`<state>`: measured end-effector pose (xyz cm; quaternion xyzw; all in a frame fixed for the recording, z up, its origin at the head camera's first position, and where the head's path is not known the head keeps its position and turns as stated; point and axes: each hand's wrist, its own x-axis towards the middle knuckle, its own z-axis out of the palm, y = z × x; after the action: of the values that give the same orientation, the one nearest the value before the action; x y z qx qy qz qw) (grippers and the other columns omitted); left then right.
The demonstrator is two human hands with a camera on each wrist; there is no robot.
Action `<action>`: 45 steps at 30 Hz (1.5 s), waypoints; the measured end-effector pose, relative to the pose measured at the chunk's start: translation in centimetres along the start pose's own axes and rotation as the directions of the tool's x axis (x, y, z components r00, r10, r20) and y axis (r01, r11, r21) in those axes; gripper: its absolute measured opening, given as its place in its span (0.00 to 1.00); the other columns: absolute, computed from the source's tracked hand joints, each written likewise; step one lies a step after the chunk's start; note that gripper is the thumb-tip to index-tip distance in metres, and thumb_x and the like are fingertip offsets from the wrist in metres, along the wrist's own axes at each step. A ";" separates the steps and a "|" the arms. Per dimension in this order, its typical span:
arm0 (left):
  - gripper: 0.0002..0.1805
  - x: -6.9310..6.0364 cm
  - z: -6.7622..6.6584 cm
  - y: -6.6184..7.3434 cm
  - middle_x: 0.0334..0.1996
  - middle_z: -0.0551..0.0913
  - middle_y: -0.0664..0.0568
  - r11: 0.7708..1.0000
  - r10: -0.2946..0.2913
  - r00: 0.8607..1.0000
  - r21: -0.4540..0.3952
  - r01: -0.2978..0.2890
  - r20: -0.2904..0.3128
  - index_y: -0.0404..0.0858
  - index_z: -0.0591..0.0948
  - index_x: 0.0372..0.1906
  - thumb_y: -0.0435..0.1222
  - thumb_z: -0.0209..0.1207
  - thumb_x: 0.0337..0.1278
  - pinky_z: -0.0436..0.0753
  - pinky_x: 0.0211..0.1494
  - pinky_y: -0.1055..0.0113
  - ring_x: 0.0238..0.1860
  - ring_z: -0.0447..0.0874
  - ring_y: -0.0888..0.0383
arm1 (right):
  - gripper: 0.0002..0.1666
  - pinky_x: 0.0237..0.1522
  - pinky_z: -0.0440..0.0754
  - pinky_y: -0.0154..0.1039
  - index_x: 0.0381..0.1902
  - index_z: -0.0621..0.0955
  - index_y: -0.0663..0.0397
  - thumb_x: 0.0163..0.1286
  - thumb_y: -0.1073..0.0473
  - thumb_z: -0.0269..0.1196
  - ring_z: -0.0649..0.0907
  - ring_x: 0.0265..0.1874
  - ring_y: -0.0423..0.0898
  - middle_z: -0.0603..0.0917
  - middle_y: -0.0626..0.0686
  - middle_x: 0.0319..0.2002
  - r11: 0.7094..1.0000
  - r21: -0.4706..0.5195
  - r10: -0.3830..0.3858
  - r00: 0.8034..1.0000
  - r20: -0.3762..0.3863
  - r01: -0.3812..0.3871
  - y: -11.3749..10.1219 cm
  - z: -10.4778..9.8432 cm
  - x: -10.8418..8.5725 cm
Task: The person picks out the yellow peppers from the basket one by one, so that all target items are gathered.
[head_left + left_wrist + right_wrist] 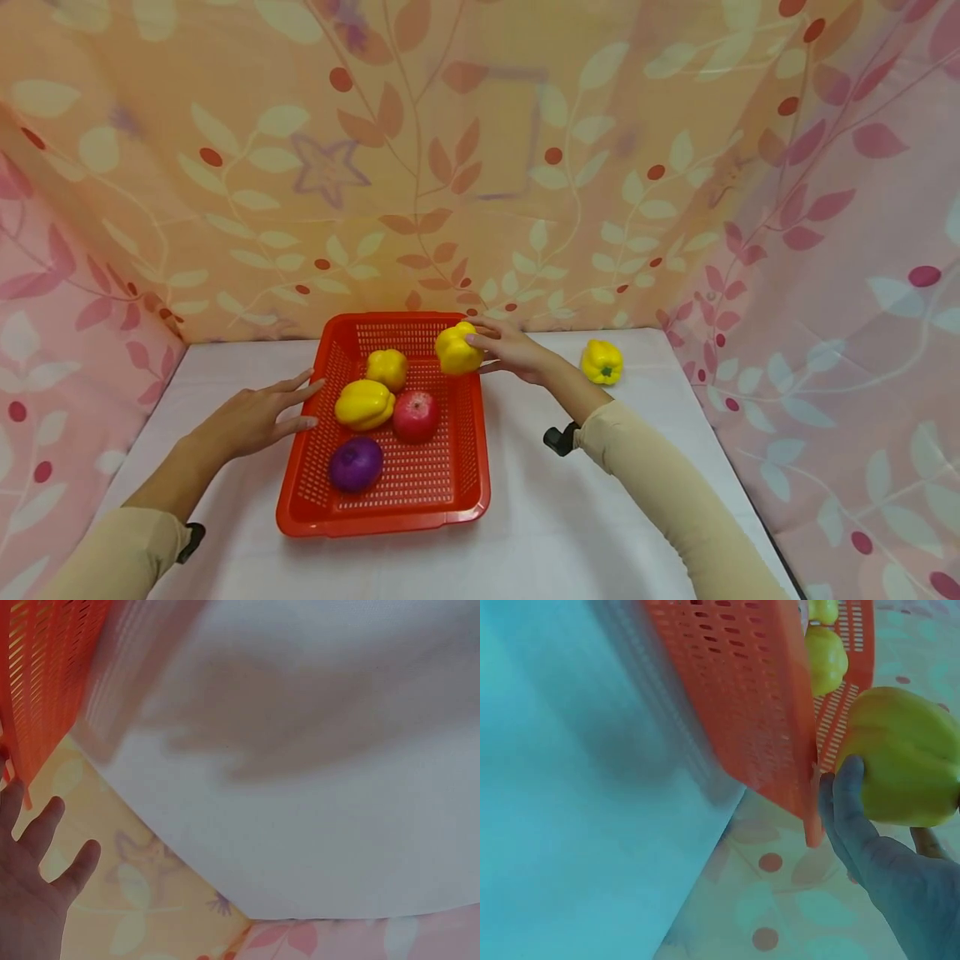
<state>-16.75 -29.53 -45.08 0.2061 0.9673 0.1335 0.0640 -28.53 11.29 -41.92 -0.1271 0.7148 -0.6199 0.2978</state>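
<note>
My right hand [517, 348] grips a yellow bell pepper [458, 349] above the far right corner of a red plastic basket [390, 523]. In the right wrist view, the fingers curl round that pepper [900, 757] beside the basket's rim. My left hand [251, 421] is at the basket's left rim with its fingers extended; whether they touch it I cannot tell. Inside the basket lie two more yellow bell peppers, one farther back [387, 369] and one nearer [364, 405], a round red fruit [416, 416] and a round purple vegetable [356, 464].
Another yellow bell pepper [602, 362] rests on the white-covered table [555, 517], to the right of the basket. Leaf-patterned cloth [420, 167] hangs behind the table and at both sides. Each wrist wears a black strap piece.
</note>
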 end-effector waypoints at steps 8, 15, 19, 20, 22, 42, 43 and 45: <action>0.40 0.0 0.1 -0.1 0.73 0.63 0.38 1.000 0.007 1.000 0.003 -0.007 -0.006 0.42 0.68 0.73 0.58 0.59 0.63 0.73 0.57 0.32 0.60 0.75 0.31 | 0.33 0.56 0.81 0.54 0.75 0.61 0.54 0.78 0.55 0.56 0.80 0.56 0.59 0.69 0.63 0.67 0.998 -0.041 -0.040 0.997 -0.060 0.037 0.5 -3.5 -2.5; 0.39 -0.1 0.0 0.1 0.73 0.63 0.38 1.000 0.006 1.000 0.000 -0.006 -0.014 0.41 0.69 0.73 0.58 0.59 0.63 0.73 0.57 0.32 0.60 0.75 0.31 | 0.33 0.59 0.78 0.57 0.73 0.64 0.52 0.76 0.53 0.59 0.80 0.58 0.59 0.70 0.62 0.67 0.999 -0.031 -0.040 0.985 -0.169 0.035 1.9 -6.8 -3.6; 0.39 -0.1 0.1 0.0 0.74 0.63 0.38 1.000 0.004 1.000 -0.005 -0.004 -0.008 0.41 0.68 0.73 0.58 0.59 0.64 0.73 0.58 0.32 0.61 0.74 0.31 | 0.34 0.61 0.76 0.59 0.74 0.63 0.54 0.76 0.53 0.59 0.80 0.56 0.57 0.69 0.63 0.68 0.999 -0.026 -0.031 0.980 -0.198 0.027 3.0 -8.1 -3.8; 0.39 -0.1 0.1 0.0 0.74 0.63 0.37 1.000 0.005 1.000 -0.005 -0.005 -0.005 0.41 0.68 0.73 0.58 0.59 0.64 0.73 0.58 0.32 0.62 0.74 0.31 | 0.33 0.61 0.76 0.59 0.74 0.63 0.54 0.76 0.53 0.59 0.80 0.56 0.57 0.69 0.63 0.68 0.999 -0.024 -0.027 0.977 -0.211 0.023 3.3 -8.3 -3.9; 0.39 0.0 0.1 0.0 0.74 0.63 0.37 1.000 0.006 1.000 -0.007 -0.006 -0.002 0.40 0.68 0.73 0.58 0.59 0.64 0.72 0.58 0.32 0.62 0.73 0.31 | 0.33 0.60 0.77 0.58 0.74 0.63 0.55 0.77 0.54 0.58 0.80 0.56 0.58 0.69 0.63 0.69 0.999 -0.033 -0.021 0.970 -0.240 0.013 3.8 -8.7 -3.9; 0.40 0.0 0.3 -0.3 0.75 0.61 0.38 1.000 -0.019 1.000 -0.013 0.020 0.017 0.42 0.67 0.74 0.59 0.57 0.64 0.70 0.59 0.30 0.63 0.72 0.31 | 0.35 0.62 0.75 0.57 0.76 0.61 0.57 0.76 0.58 0.59 0.71 0.64 0.61 0.60 0.65 0.73 0.997 -0.067 0.009 0.871 -0.491 -0.048 10.2 -9.9 -2.7; 0.40 0.0 0.4 -0.3 0.75 0.61 0.38 1.000 -0.019 1.000 -0.013 0.020 0.017 0.42 0.67 0.74 0.59 0.57 0.64 0.70 0.59 0.30 0.63 0.72 0.31 | 0.35 0.62 0.75 0.56 0.76 0.61 0.57 0.76 0.59 0.59 0.71 0.63 0.61 0.60 0.64 0.73 0.996 -0.071 0.010 0.869 -0.496 -0.052 10.4 -9.8 -2.7; 0.40 0.1 0.4 -0.3 0.75 0.61 0.38 1.000 -0.017 1.000 -0.013 0.017 0.016 0.42 0.67 0.74 0.59 0.57 0.64 0.71 0.59 0.30 0.63 0.72 0.31 | 0.35 0.62 0.76 0.53 0.76 0.62 0.57 0.75 0.59 0.60 0.72 0.62 0.61 0.60 0.64 0.73 0.996 -0.077 0.008 0.862 -0.507 -0.054 10.7 -9.9 -2.6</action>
<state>-16.88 -29.72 -45.52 0.1985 0.9676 0.1374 0.0742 -30.22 22.84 -51.01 0.0385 0.7966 -0.5942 0.1039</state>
